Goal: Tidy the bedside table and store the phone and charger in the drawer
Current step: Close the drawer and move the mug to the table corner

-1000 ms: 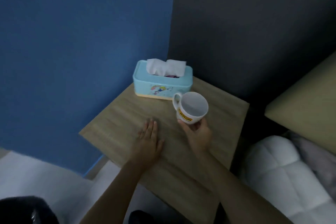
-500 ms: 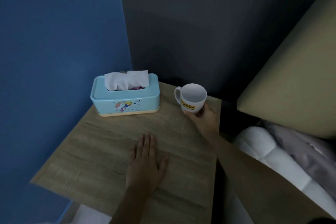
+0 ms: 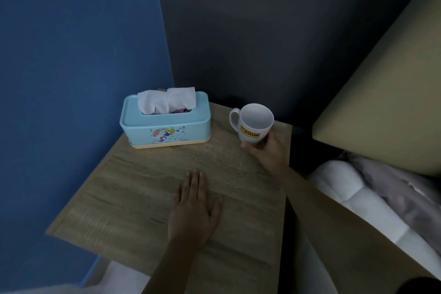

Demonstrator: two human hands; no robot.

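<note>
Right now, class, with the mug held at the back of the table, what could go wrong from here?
1. The mug is tilted, gripped low by the right hand near the table edge on the bed side; it might slip off.
2. Its handle points at the tissue box; a sweep that way could knock the box.
3. The left hand lies flat, so it offers no support.

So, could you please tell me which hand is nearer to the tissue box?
The left hand, by a small margin. It lies flat on the table in front of the tissue box, while the right hand sits off to the box's right, holding the white mug.
</note>
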